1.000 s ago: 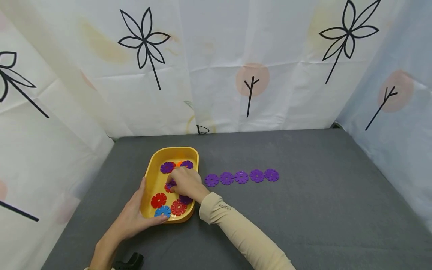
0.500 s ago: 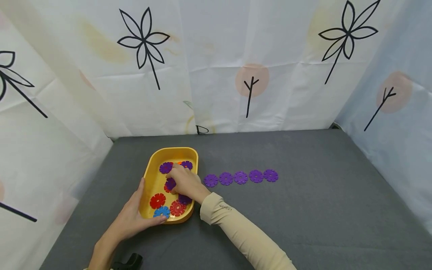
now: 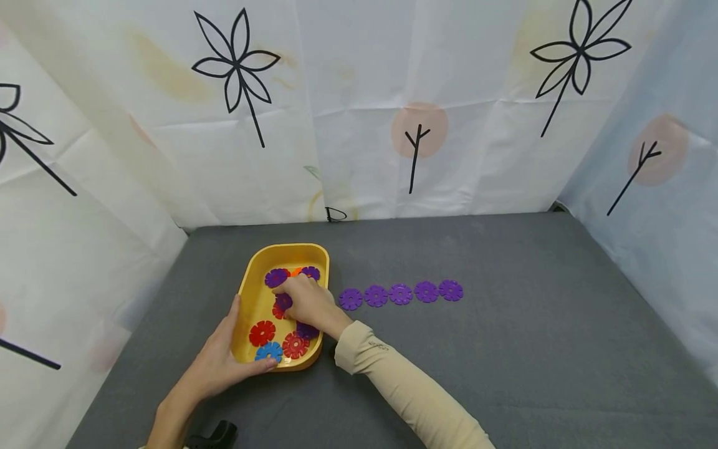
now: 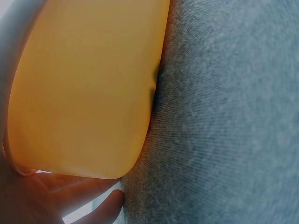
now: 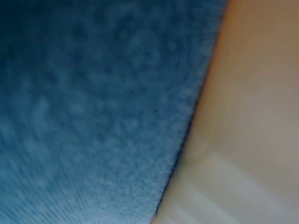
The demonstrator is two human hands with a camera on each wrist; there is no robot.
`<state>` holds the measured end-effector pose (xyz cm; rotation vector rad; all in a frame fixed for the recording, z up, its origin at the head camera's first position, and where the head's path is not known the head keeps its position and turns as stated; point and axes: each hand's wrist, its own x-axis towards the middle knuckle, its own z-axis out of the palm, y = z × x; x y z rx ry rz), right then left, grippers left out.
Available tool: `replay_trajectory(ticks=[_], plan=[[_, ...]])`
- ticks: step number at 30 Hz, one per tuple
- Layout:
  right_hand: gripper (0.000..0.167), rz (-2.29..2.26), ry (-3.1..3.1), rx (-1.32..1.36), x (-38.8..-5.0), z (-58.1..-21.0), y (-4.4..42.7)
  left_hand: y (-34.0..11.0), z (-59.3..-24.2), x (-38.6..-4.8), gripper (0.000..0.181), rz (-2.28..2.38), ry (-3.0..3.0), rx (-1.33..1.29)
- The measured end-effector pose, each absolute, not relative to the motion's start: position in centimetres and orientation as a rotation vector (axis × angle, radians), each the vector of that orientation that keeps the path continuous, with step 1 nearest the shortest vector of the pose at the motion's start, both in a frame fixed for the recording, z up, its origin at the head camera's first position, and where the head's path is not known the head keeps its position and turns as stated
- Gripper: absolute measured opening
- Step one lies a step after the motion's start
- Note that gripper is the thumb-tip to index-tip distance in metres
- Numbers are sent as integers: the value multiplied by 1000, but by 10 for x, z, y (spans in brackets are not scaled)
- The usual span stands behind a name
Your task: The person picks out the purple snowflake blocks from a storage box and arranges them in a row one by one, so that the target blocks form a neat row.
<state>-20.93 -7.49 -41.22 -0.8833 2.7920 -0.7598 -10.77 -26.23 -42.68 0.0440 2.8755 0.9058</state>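
In the head view a yellow tray [image 3: 252,274] holds flower-shaped plastic discs. Its near left corner is gripped by my left hand [image 3: 219,362], thumb over the front rim and fingers along the left wall. Reaching in over the right side, my right hand [image 3: 308,302] has its thumb and forefinger about a purple flower disc [image 3: 284,302], which lies over a red flower disc [image 3: 277,312]; the fingers partly hide both. The left wrist view shows the tray's outer wall [image 4: 88,93] and my fingers [image 4: 79,193] beside it. Only cloth and a blurred pale surface fill the right wrist view.
Several purple flower discs [image 3: 401,294] lie in a row on the grey tablecloth [image 3: 505,349], right of the tray. Other red discs [image 3: 262,333] and a blue disc [image 3: 269,352] lie inside. A black object [image 3: 215,434] sits at the front edge. Patterned white curtains [image 3: 359,75] surround the table.
The right hand's fingers have shifted slightly at the purple disc, and more of that disc shows between them. The left hand and the tray stay where they were.
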Motion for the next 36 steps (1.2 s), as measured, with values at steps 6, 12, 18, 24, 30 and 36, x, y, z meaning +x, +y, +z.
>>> replay_trajectory(ticks=[6,12,18,24,30,36], plan=[[47,-1129,2693,-993,-212,-414,-67,-263,-428,-108,136,907,2868,43],[49,-1644,2374,-942,-208,-408,-48,-264,-429,-107,137,922,2872,60],[51,-1720,2300,-870,-204,-406,-3,-263,-427,-109,137,904,2860,35],[53,-1717,2405,-779,-204,-408,61,-262,-426,-109,138,894,2867,24],[48,-1673,2435,-603,-202,-411,115,-262,-426,-108,139,904,2880,29],[59,-1746,2258,-365,-199,-417,153,-261,-427,-108,139,894,2872,11]])
